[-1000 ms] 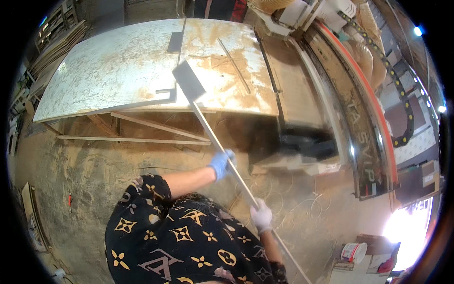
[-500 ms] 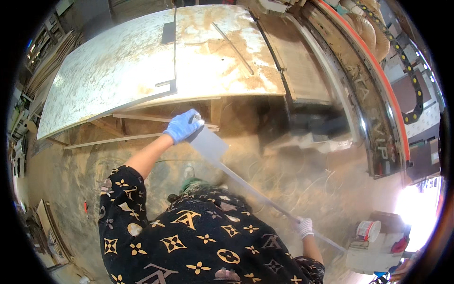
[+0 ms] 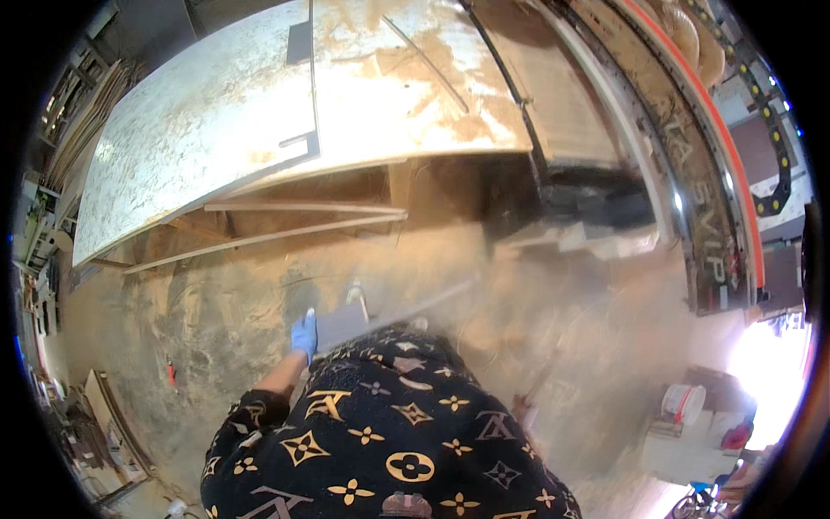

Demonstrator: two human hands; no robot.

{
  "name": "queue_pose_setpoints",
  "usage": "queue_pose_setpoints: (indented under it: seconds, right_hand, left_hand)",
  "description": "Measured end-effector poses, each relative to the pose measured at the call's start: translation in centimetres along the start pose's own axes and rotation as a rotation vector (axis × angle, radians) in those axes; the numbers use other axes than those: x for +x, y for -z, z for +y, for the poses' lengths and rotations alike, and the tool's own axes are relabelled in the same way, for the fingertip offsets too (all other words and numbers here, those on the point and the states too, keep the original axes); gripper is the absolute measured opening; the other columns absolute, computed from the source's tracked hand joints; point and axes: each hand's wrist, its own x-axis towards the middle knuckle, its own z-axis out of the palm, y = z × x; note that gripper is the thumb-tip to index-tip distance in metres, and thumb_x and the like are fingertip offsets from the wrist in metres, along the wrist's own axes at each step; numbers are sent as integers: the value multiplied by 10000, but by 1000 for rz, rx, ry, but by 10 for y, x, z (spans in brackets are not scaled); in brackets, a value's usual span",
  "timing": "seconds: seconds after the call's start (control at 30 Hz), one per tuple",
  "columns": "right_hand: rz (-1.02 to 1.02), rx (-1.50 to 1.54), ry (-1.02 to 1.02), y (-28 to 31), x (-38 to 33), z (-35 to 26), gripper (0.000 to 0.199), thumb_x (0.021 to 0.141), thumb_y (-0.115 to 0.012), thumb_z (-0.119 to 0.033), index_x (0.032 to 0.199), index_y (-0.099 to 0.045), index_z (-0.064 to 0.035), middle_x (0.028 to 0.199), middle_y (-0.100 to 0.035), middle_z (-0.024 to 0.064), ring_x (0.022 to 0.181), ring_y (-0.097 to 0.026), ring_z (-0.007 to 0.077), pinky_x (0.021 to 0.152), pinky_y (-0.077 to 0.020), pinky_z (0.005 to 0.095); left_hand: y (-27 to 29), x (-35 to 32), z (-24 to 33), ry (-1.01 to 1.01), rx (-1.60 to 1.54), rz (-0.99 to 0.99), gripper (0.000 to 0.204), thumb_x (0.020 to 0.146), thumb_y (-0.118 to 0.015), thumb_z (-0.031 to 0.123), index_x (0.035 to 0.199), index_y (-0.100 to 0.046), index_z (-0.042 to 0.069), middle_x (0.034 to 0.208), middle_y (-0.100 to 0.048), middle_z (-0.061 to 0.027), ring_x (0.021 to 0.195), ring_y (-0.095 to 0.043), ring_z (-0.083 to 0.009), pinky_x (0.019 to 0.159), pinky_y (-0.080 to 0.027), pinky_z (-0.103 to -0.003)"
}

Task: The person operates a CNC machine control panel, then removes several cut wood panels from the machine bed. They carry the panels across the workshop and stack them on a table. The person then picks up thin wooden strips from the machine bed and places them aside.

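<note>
My left hand (image 3: 303,335), in a blue glove, is low in front of my body, closed on the left edge of a flat grey sheet piece (image 3: 341,328). A long narrow strip (image 3: 424,301) runs from this piece up to the right, smeared by motion. The lower part of the piece is hidden behind my patterned black top. I cannot make out my right hand; only a blurred brownish patch shows beside my right side.
Ahead stands a large dusty white-topped table (image 3: 199,112) with a thin strip (image 3: 425,65) and dark scraps on it. Wooden lengths (image 3: 303,229) stick out beneath. A machine rail (image 3: 700,173) is at right, a white bucket (image 3: 683,403) behind, a red-handled tool (image 3: 171,373) on the floor.
My left hand has come down and back toward my body with the grey piece. The strip has swung from pointing down right to up right. My white-gloved right hand has gone from sight.
</note>
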Motion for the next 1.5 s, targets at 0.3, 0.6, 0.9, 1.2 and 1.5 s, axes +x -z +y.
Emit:
queue_pose_setpoints:
  seconds: [0.3, 0.6, 0.9, 1.2, 1.5]
  right_hand:
    - [-80, 320, -85, -82, 31, -84, 235, 773, -653, -233, 767, -481, -73, 557, -457, 1, 381, -379, 101, 333, -325, 282]
    - [-252, -365, 147, -157, 4, -167, 354, 782, -584, -349, 866, -619, -7, 597, -567, 161, 573, -571, 237, 582, -443, 351]
    - [-340, -348, 399, -194, -2, -306, 343, 761, -609, -348, 653, -572, -25, 481, -492, 93, 433, -465, 144, 459, -401, 336]
    - [-506, 138, 545, -181, -56, -528, 290, 839, -585, -245, 616, -532, -69, 507, -461, -33, 415, -405, 41, 372, -318, 219]
    - [-735, 219, 696, -295, -96, -612, 532, 753, -661, -406, 1064, -528, 4, 773, -594, 92, 603, -551, 116, 501, -452, 217]
  left_hand:
    - [18, 61, 79, 312, -996, -144, 508, 793, -435, 644, 983, -560, 190, 766, -557, -3, 587, -508, -130, 459, -398, -266]
    - [44, 123, 286, -88, -1300, -213, 513, 879, -364, 541, 1197, -422, 143, 1051, -512, -69, 842, -526, -186, 613, -502, -295]
    - [-17, 161, 175, -270, -532, -595, 453, 848, -569, 327, 1220, -425, 114, 1068, -525, -66, 892, -534, -177, 740, -484, -328]
    - [-27, 57, 183, -868, 35, -1065, 667, 781, -637, 352, 1276, -357, 6, 1254, -444, -194, 1183, -420, -273, 972, -358, -352]
    - [-49, 25, 227, -1005, 410, -917, 475, 857, -447, 241, 1244, -376, -25, 1230, -449, -213, 1118, -446, -337, 954, -354, -384]
